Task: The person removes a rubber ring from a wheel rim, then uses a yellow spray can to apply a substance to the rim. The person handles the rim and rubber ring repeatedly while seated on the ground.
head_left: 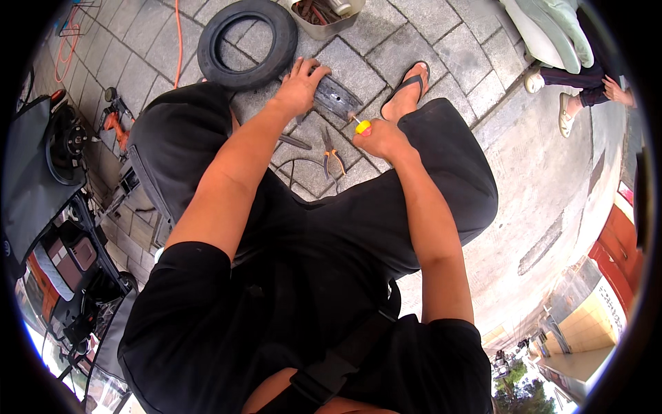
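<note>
My left hand (298,90) presses on one end of a dark, scuffed, trough-shaped part (338,98), its fingers curled over it. The part lies on the paving between my feet; I cannot tell its exact kind. My right hand (383,140) is closed around a screwdriver (362,127) with a yellow handle. The screwdriver's thin shaft reaches the near right end of the part. Pliers (330,153) with orange and black grips lie just below the part. Beside them rests a dark flat bar (294,141), partly hidden by my leg.
A black tyre (209,45) lies beyond my left hand, near a bin of tools (336,29). An orange drill (116,127) and a vehicle (52,207) are at left. An orange cord (179,41) crosses the paving. Another person's shoes (565,116) show at right.
</note>
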Demonstrator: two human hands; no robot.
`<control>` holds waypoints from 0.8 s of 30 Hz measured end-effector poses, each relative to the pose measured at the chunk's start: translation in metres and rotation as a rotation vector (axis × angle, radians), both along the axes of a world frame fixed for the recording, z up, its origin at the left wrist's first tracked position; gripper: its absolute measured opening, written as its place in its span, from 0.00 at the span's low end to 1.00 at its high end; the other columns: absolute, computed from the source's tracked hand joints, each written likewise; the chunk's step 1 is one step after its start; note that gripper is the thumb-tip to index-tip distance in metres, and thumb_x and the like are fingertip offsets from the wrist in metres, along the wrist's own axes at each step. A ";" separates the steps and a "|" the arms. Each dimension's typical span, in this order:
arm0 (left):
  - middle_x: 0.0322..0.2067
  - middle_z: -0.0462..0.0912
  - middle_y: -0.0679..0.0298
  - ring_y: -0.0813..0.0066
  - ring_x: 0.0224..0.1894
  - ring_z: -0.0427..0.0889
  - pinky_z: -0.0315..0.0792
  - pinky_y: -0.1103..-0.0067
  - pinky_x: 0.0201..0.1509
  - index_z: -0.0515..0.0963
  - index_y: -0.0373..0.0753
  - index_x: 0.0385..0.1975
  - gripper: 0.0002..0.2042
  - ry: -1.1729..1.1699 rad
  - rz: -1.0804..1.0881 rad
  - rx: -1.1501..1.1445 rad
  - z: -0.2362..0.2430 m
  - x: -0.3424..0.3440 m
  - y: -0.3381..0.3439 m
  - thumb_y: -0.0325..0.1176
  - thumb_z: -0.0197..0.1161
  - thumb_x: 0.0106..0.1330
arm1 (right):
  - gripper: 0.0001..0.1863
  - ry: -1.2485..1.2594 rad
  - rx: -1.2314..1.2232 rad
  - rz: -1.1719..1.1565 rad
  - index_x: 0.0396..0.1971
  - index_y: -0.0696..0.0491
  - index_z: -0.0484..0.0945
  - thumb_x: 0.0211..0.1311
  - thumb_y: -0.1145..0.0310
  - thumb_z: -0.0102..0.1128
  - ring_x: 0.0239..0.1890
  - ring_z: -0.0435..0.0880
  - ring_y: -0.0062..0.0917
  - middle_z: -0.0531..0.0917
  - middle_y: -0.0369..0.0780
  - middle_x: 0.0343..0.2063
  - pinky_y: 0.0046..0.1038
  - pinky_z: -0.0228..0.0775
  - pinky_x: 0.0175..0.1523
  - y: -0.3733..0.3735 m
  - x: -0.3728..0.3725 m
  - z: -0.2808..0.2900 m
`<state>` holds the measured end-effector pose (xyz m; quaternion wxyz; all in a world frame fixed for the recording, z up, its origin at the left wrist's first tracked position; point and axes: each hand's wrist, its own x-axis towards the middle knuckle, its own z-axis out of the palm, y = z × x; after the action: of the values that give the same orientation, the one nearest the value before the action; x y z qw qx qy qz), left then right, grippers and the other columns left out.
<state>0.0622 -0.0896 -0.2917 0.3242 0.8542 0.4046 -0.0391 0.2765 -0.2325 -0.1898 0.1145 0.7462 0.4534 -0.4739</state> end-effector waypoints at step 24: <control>0.67 0.78 0.56 0.54 0.73 0.75 0.70 0.67 0.76 0.79 0.44 0.65 0.35 -0.649 -0.361 0.069 0.277 -0.065 0.014 0.11 0.68 0.54 | 0.26 1.401 0.587 -0.735 0.55 0.58 0.79 0.62 0.60 0.75 0.47 0.82 0.23 0.83 0.41 0.49 0.27 0.74 0.57 -0.032 -0.045 0.173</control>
<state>-0.0030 -0.0753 -0.0147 0.3942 0.8903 0.1248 0.1908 0.2311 -0.2646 -0.0166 -0.5533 0.3793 0.2527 -0.6972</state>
